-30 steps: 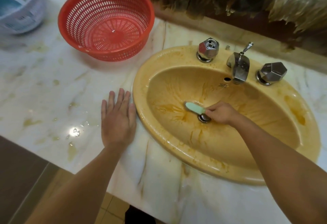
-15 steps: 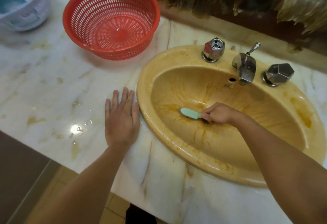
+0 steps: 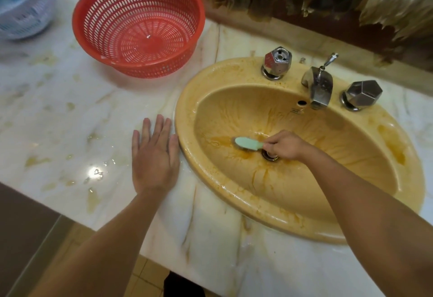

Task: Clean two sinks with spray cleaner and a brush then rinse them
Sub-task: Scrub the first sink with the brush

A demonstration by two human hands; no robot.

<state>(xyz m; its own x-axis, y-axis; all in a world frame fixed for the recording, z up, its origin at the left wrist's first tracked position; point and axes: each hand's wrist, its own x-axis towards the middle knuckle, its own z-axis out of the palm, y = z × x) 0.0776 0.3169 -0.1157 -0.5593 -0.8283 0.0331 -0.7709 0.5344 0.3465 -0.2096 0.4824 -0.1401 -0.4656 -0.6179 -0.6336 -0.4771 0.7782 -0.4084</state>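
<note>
Sink stains need rubbing, so the right hand grips the brush while the flat left hand leans at its nine o'clock.

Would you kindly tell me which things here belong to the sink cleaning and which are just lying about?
In use: sink; brush, gripped by the right hand; tap for rinsing; left hand, flat on the counter.
Lying about: red basket; white basket.
</note>
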